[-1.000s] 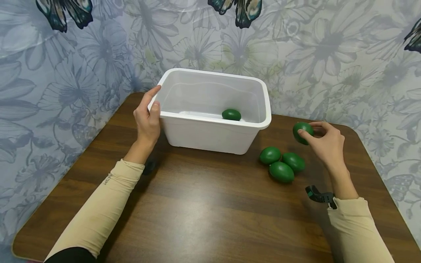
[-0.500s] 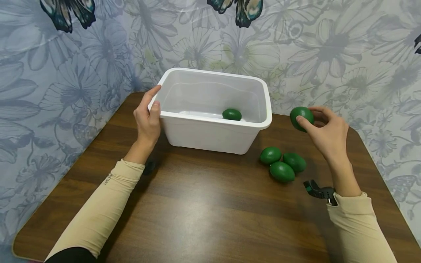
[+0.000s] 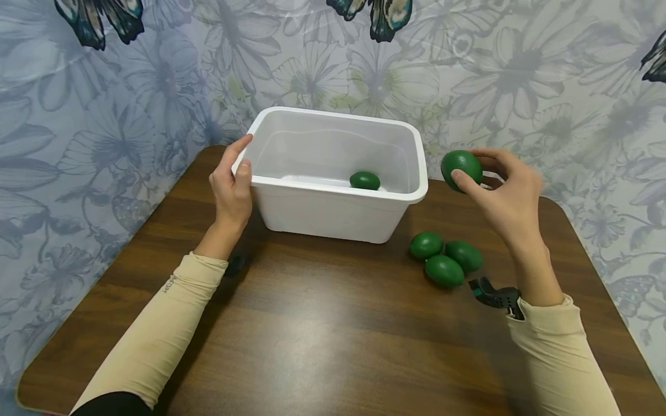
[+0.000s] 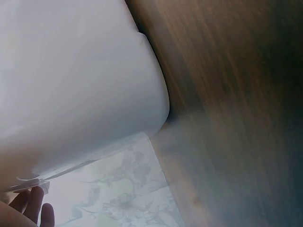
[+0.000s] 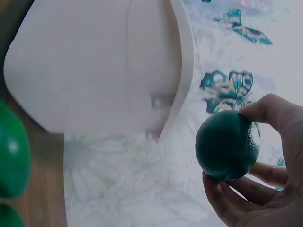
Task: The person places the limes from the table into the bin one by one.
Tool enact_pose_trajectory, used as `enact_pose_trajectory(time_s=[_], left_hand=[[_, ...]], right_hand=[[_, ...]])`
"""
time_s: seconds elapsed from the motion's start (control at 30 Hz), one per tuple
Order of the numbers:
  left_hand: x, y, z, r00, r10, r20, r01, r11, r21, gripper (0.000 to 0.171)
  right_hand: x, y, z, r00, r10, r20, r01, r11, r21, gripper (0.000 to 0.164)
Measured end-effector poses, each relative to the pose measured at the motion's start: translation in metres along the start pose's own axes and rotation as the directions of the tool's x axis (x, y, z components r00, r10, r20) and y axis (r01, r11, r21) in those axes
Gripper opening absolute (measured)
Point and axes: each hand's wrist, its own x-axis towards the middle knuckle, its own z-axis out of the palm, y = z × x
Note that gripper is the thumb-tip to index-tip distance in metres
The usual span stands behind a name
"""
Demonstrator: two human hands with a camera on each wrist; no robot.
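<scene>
In the head view, my right hand (image 3: 512, 193) pinches a dark green avocado (image 3: 461, 170) between thumb and fingers, held in the air right of a white plastic tub (image 3: 333, 211). The right wrist view shows the same avocado (image 5: 227, 144) close up, its skin glossy and slightly bumpy. My left hand (image 3: 231, 188) grips the tub's left end at the rim; in the left wrist view several of its fingertips (image 4: 35, 205) show under the rim. One avocado (image 3: 365, 180) lies on the tub's floor, toward the right.
Three more avocados (image 3: 444, 271) lie clustered on the brown wooden table (image 3: 312, 323), in front and right of the tub. A floral wall with butterfly figures (image 3: 390, 17) stands close behind the table. A black strap (image 3: 494, 294) sticks out from the right wrist.
My right hand has lifted the avocado higher above the table and carried it left, nearer the tub. The left hand, the tub and the other avocados have stayed in place.
</scene>
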Motion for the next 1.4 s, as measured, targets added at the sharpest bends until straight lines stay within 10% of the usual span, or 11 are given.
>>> enact_pose_trajectory(time_s=[0.67,1.4], left_hand=[[0.002,0.001,-0.023,0.999,-0.001,0.036,0.002,1.000,-0.029,0.063],[0.002,0.002,-0.027,0.999,-0.003,0.041,0.004,0.999,-0.041,0.063]], right_hand=[[-0.018,-0.060,0.045,0.988,-0.105,0.114,0.102,0.994,0.028,0.042],[-0.043,-0.042,0.033,0.992,-0.049,0.117,0.052,0.998,-0.024,0.029]])
